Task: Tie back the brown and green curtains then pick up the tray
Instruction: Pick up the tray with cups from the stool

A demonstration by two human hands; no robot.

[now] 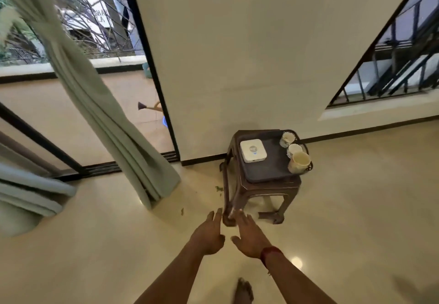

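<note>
At about ten o'clock in the view the green curtain (102, 104) hangs gathered, cinched by a tie (62, 49) of the same cloth. No brown curtain is in view, so I cannot tell whether it is tied. Low in the middle, the left hand (210, 233) and right hand (249, 237) reach forward side by side, both with fingers straight and only slightly spread, holding nothing. The tray (273, 173) sits at one o'clock from them on a brown stool (261, 192), well apart from both hands. It carries a white box (253, 150) toward its nine o'clock side and three cups (298, 161) crowded along its three o'clock rim. That load looks lopsided, so an uneven or one-sided grip would likely tip the tray toward the cups and spill them. The tray also seems to overhang the stool on the cup side, and a knock to the stool's near leg could upset it.
</note>
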